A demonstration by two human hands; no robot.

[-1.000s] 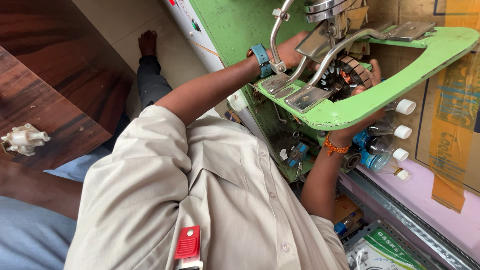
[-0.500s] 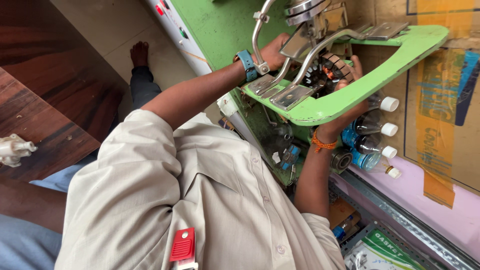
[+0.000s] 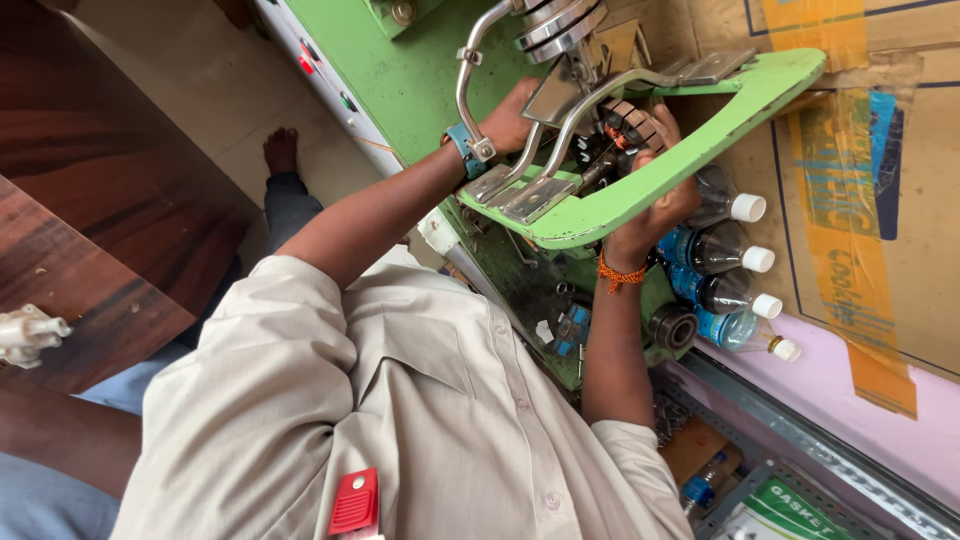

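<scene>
Copper-wound motor core point(image 3: 622, 128) sits under the steel head point(image 3: 560, 22) of the green machine point(image 3: 400, 75), behind the curved green guard point(image 3: 690, 150). Right hand point(image 3: 655, 200) cups it from below, fingers curled around its edge. Left hand point(image 3: 512, 115) reaches in from the other side; its fingers are hidden by 2 metal bars point(image 3: 540, 150), so their grip cannot be told. Core seems seated but not yet released. 4 plastic bottles point(image 3: 725, 262) lie just beside.

Round motor stator point(image 3: 622, 128) with dark laminated core, copper-coloured windings around its ring, partly hidden behind bent metal rods, sitting up in the green winding machine point(image 3: 640, 200) behind its curved green guard, held in from both sides by hands
</scene>
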